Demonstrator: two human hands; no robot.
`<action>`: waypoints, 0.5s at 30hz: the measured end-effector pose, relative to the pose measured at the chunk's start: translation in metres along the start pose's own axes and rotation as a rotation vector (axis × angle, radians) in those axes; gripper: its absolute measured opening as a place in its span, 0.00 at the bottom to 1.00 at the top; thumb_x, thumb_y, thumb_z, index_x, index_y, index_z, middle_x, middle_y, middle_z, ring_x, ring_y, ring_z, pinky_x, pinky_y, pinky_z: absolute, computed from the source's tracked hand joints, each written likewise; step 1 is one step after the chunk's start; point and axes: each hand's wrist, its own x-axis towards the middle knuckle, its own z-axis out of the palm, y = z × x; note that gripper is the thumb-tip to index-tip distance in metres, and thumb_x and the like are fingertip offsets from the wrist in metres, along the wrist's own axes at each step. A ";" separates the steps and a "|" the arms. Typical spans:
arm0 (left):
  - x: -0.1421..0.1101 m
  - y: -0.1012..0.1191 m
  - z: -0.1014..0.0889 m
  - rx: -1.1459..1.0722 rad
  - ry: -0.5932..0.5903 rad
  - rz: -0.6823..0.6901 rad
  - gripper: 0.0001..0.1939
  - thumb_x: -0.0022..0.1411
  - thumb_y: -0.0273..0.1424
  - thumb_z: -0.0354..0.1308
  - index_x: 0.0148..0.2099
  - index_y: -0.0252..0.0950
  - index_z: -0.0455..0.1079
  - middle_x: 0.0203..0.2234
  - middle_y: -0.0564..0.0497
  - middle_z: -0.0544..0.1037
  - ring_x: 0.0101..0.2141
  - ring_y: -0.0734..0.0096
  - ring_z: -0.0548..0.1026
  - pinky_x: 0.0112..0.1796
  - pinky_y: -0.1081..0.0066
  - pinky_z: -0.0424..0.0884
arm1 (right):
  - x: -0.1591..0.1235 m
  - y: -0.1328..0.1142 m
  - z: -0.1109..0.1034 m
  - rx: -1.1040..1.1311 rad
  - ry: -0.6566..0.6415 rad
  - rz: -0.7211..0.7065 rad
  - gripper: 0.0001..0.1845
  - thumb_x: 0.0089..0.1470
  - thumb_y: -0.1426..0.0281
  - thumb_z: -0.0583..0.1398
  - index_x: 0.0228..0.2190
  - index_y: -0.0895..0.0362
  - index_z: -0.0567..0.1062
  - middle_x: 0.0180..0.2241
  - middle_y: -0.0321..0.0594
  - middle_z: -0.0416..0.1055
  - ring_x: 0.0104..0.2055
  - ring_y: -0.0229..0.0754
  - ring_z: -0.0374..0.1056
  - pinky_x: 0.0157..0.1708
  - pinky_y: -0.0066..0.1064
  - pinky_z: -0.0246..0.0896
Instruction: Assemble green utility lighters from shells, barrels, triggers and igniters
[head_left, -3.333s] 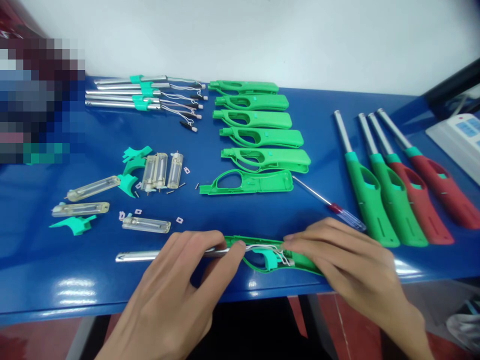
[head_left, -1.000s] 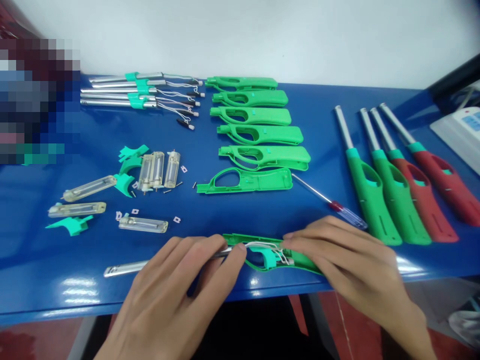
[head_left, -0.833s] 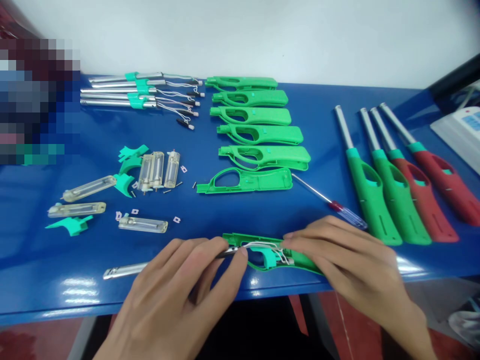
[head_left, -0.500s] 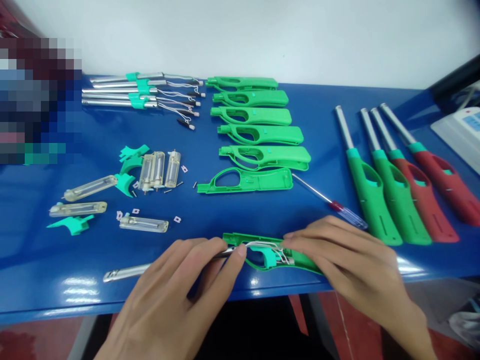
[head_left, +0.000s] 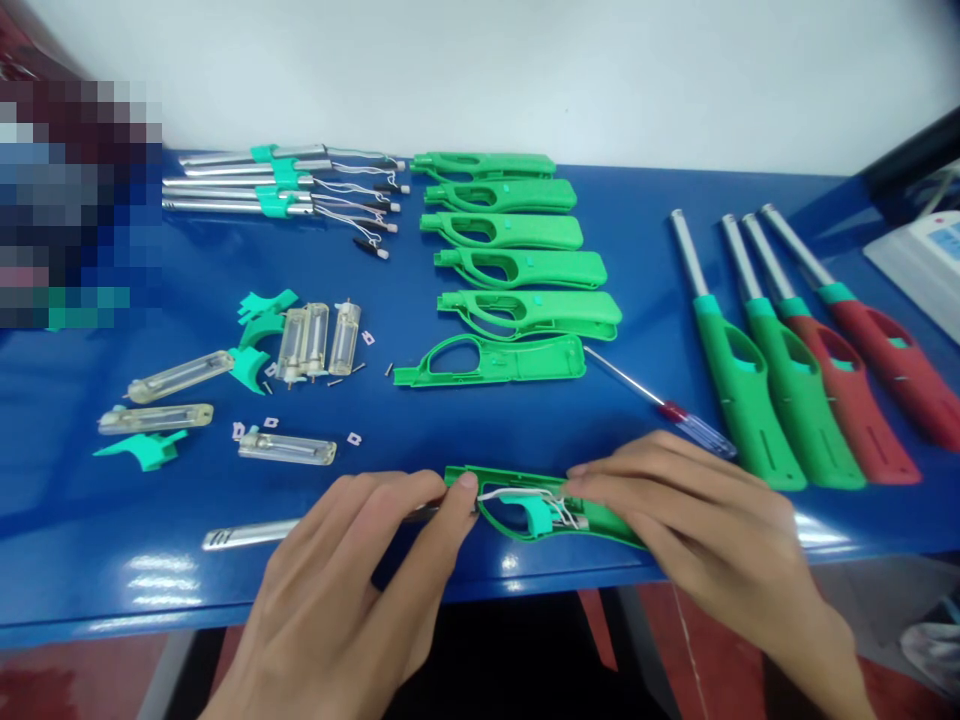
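Note:
A green lighter casing half (head_left: 517,474) lies open side up near the table's front edge. Inside it sit a teal trigger (head_left: 538,515) and thin white wires (head_left: 517,492). My left hand (head_left: 360,570) is closed on a silver metal lighter tube (head_left: 251,535), at its wired end beside the casing's narrow end; the tube's far end points left. My fingers hide the tube's middle. My right hand (head_left: 705,540) is closed on the casing's handle end, its fingertips at the wires.
Several green casing halves (head_left: 502,232) lie in a column at the back. Several wired metal tubes (head_left: 240,205) lie back left, clear fuel tanks (head_left: 289,448) and teal triggers (head_left: 146,450) at left. A screwdriver (head_left: 701,432) and assembled lighters (head_left: 750,400) are on the right.
My left hand has drawn slightly left with the metal tube, away from the trigger opening. More white wire shows straight between the tube and trigger. My right hand stays in place.

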 end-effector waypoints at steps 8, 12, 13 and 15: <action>0.012 0.004 0.005 -0.053 0.093 0.021 0.13 0.71 0.20 0.64 0.55 0.31 0.78 0.46 0.42 0.78 0.46 0.58 0.79 0.46 0.59 0.74 | -0.002 0.001 0.000 0.003 -0.024 -0.013 0.15 0.70 0.79 0.58 0.52 0.53 0.78 0.50 0.35 0.80 0.50 0.39 0.73 0.52 0.32 0.67; 0.015 0.005 0.006 -0.072 0.137 0.011 0.11 0.69 0.18 0.65 0.53 0.29 0.78 0.45 0.43 0.78 0.43 0.60 0.78 0.45 0.60 0.73 | -0.003 0.001 0.000 0.011 -0.029 -0.014 0.16 0.70 0.81 0.58 0.53 0.53 0.78 0.50 0.36 0.80 0.51 0.38 0.72 0.53 0.31 0.66; 0.016 0.006 0.007 -0.076 0.139 0.008 0.11 0.69 0.18 0.65 0.52 0.29 0.79 0.44 0.43 0.78 0.43 0.61 0.78 0.44 0.60 0.73 | -0.003 0.001 0.000 0.010 -0.031 -0.014 0.17 0.70 0.81 0.59 0.53 0.53 0.78 0.50 0.35 0.79 0.51 0.38 0.72 0.53 0.31 0.66; 0.016 0.007 0.007 -0.083 0.138 0.002 0.11 0.69 0.17 0.65 0.52 0.29 0.79 0.44 0.43 0.78 0.43 0.61 0.77 0.44 0.60 0.73 | -0.003 0.002 0.000 0.010 -0.032 -0.008 0.17 0.69 0.81 0.59 0.53 0.53 0.78 0.50 0.35 0.79 0.51 0.38 0.71 0.53 0.32 0.66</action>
